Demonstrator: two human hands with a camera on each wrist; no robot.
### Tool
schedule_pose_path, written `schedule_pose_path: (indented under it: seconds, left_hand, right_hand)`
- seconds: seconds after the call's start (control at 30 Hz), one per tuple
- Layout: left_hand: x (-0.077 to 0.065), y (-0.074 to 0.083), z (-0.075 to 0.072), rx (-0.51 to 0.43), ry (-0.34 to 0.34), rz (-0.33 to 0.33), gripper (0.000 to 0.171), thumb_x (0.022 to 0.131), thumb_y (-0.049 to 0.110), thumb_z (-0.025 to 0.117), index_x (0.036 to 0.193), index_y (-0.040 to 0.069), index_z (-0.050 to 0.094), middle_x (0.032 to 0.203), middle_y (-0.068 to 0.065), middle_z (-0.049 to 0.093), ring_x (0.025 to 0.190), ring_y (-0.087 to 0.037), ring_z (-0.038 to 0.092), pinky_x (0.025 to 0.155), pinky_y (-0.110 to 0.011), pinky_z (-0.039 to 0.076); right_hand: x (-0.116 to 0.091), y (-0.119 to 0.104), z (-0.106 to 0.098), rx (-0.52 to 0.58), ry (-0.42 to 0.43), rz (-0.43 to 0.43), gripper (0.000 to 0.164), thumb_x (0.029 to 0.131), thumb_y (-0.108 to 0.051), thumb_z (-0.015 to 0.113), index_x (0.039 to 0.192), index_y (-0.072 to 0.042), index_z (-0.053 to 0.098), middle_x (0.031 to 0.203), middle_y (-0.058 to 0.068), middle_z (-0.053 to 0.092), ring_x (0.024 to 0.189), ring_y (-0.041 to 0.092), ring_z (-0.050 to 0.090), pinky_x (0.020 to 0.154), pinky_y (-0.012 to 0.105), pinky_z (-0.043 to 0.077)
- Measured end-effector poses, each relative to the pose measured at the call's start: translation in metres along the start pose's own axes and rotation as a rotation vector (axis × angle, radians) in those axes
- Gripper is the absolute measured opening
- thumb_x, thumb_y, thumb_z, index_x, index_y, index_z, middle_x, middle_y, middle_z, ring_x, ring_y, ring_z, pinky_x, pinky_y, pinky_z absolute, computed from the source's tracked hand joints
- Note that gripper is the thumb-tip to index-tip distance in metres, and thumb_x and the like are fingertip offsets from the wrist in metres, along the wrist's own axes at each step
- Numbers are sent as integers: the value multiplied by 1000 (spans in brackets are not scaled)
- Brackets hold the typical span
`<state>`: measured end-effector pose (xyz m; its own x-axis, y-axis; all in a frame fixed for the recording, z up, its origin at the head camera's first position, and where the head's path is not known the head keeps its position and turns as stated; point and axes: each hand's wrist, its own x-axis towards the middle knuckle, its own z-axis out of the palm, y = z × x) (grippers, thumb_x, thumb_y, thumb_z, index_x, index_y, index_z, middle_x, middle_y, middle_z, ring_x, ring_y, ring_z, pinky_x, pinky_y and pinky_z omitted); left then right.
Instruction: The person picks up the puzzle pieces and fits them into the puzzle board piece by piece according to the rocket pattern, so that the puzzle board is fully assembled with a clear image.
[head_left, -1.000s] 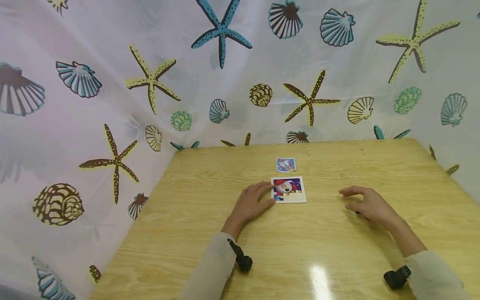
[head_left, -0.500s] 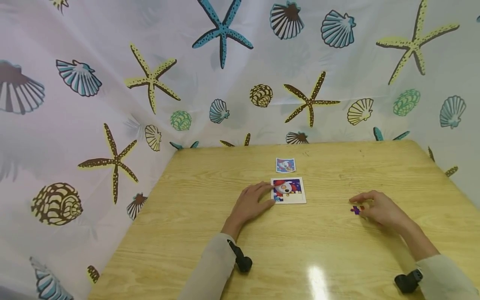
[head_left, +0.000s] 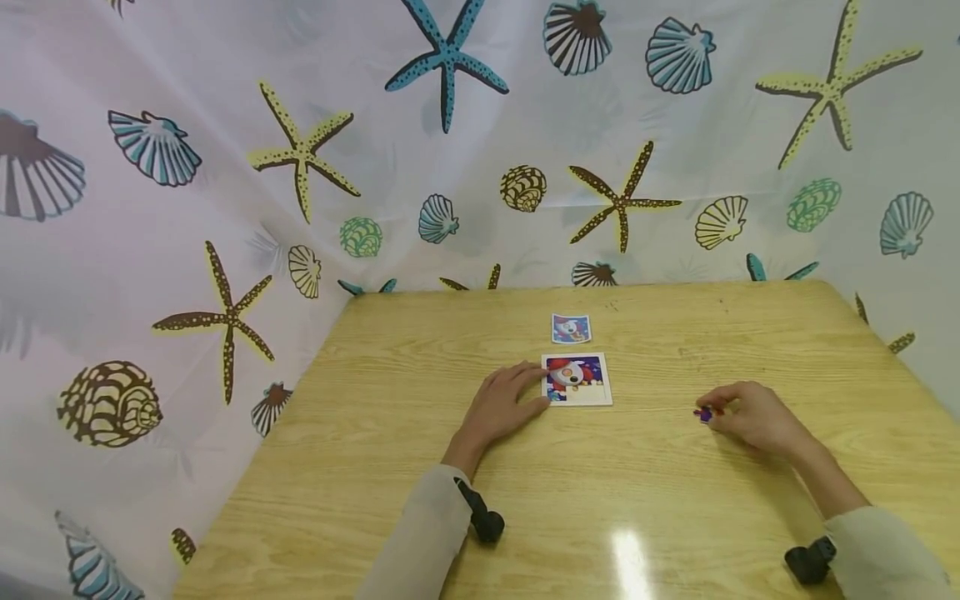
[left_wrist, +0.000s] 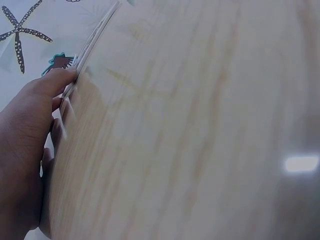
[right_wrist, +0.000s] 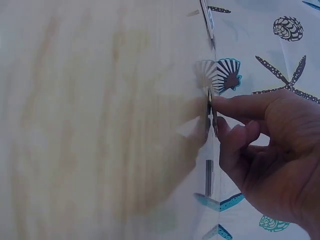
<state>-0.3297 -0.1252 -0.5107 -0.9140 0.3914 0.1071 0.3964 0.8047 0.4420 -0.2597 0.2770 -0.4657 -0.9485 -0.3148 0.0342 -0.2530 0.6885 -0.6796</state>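
My left hand (head_left: 502,407) rests on the table with its fingers and thumb at the left edge of a white-framed jigsaw puzzle (head_left: 607,392). The puzzle has a red, white and purple picture, with a pale unfilled part at lower right. In the left wrist view, the thumb of the left hand (left_wrist: 25,130) touches the thin puzzle edge (left_wrist: 95,37). Well to the right, my right hand (head_left: 761,419) pinches a small purple puzzle piece (head_left: 703,414) between thumb and forefinger. The right wrist view shows the right hand (right_wrist: 272,145) with that piece edge-on at the fingertips, close over the table.
A small picture card (head_left: 572,329) with a matching design lies just behind the puzzle. The wooden table (head_left: 420,350) meets a curtain (head_left: 480,175) printed with shells and starfish at the back and sides. Another thin dark edge (right_wrist: 209,177) shows below the right fingers.
My right hand has moved right and down to the piece, then closed thumb and forefinger on it and shifted slightly left. The left hand keeps its place at the puzzle.
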Motion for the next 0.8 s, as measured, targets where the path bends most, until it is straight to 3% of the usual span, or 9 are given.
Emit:
schedule_pose_path:
  seconds: [0.1, 0.2, 0.33, 0.43, 0.53, 0.8]
  left_hand:
    - [0, 0, 0, -4, -6, -5, 58, 102, 55, 57, 155, 32, 51, 161, 7, 45, 155, -18, 30, 128, -44, 17]
    - [-1, 0, 1, -13, -6, -3, 58, 102, 54, 58, 154, 31, 52, 161, 6, 46, 155, -19, 30, 128, -45, 17]
    - [-2, 1, 1, -8, -8, -3, 57, 102, 53, 58, 155, 31, 51, 161, 5, 45, 156, -19, 30, 129, -45, 17]
    - [-2, 0, 2, -9, -10, -5, 58, 102, 54, 57, 155, 31, 51, 161, 6, 45, 156, -18, 29, 129, -44, 16]
    - [-2, 0, 1, -11, -8, -6, 58, 102, 54, 58, 155, 31, 51, 161, 6, 46, 156, -18, 30, 129, -44, 15]
    - [-1, -1, -2, -1, 3, 2, 58, 102, 54, 57, 155, 31, 51, 161, 6, 46, 155, -18, 30, 129, -43, 16]
  right_hand:
    - [2, -2, 2, 47, -2, 23, 29, 97, -4, 69, 124, 5, 72, 123, 30, 67, 61, 15, 52, 51, 27, 43]
    - [7, -5, 5, 78, 1, 38, 30, 98, -5, 68, 126, 4, 71, 126, 31, 64, 59, 14, 49, 45, 24, 35]
    - [13, -14, 8, 119, 1, 30, 30, 100, -4, 66, 128, 4, 69, 130, 33, 61, 62, 18, 55, 44, 26, 39]
    - [19, -21, 11, 158, -2, 12, 30, 101, -1, 63, 130, 5, 68, 131, 33, 59, 44, 12, 41, 38, 27, 40]
    - [27, -28, 16, 168, -7, -6, 31, 100, 1, 62, 130, 5, 67, 130, 32, 60, 42, 10, 37, 37, 28, 41]
    - [48, -51, 33, 181, -33, -39, 31, 99, 5, 59, 129, 7, 67, 129, 33, 59, 41, 13, 43, 37, 39, 49]
